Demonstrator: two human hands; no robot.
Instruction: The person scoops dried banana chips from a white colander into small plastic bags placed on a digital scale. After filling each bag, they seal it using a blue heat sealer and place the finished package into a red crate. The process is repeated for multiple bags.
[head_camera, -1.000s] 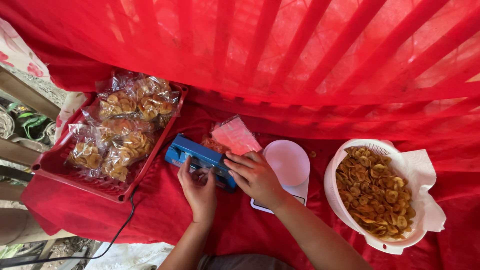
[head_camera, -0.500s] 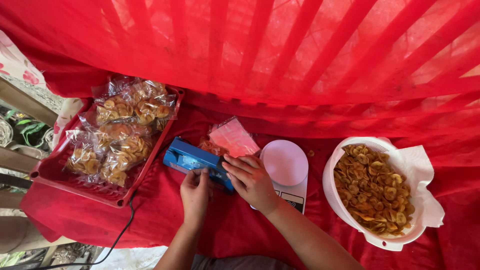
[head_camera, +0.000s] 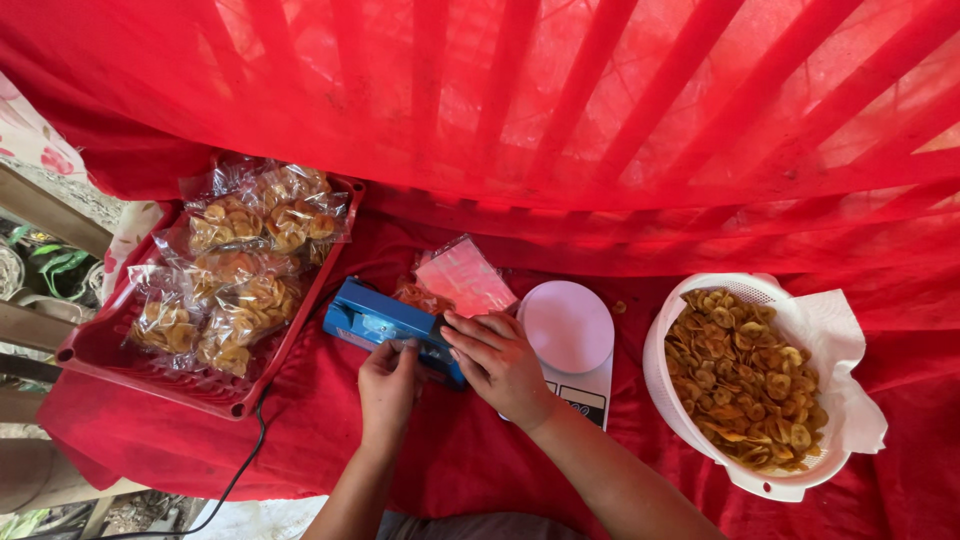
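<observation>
Left hand (head_camera: 388, 385) drawn back; right hand (head_camera: 497, 362) presses boxy blue sealer (head_camera: 385, 322), seemingly plastic.

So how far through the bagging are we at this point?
Done: a red tray holds several filled clear bags of chips. In hand: the right hand presses on the blue sealer, the left hand at its front edge, with one clear bag lying behind the sealer. Left: the white basket is full of loose chips, so much remains. The scale is empty.
</observation>
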